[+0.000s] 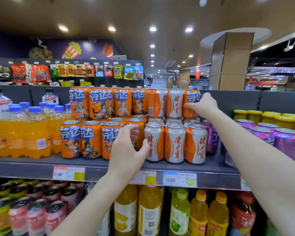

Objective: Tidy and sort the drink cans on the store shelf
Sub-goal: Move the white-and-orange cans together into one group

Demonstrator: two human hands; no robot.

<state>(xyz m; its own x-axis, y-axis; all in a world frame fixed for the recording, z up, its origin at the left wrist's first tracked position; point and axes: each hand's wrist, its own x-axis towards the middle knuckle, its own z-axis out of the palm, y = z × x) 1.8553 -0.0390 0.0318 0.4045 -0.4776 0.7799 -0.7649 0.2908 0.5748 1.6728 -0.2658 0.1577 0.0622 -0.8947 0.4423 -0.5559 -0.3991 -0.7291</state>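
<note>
Orange Fanta cans stand stacked in two tiers on the grey shelf. White-and-orange cans stand to their right, also in two tiers. One orange Fanta can sits at the right end of the upper tier, beside the white-and-orange cans, and my right hand grips it. My left hand is cupped around a lower-tier orange can, mostly hidden behind the fingers; whether it grips the can is unclear.
Orange soda bottles crowd the shelf's left. Purple cans and yellow cans fill the right. Price tags line the shelf edge. Bottles and cans stand on the shelf below. Snack packets hang behind.
</note>
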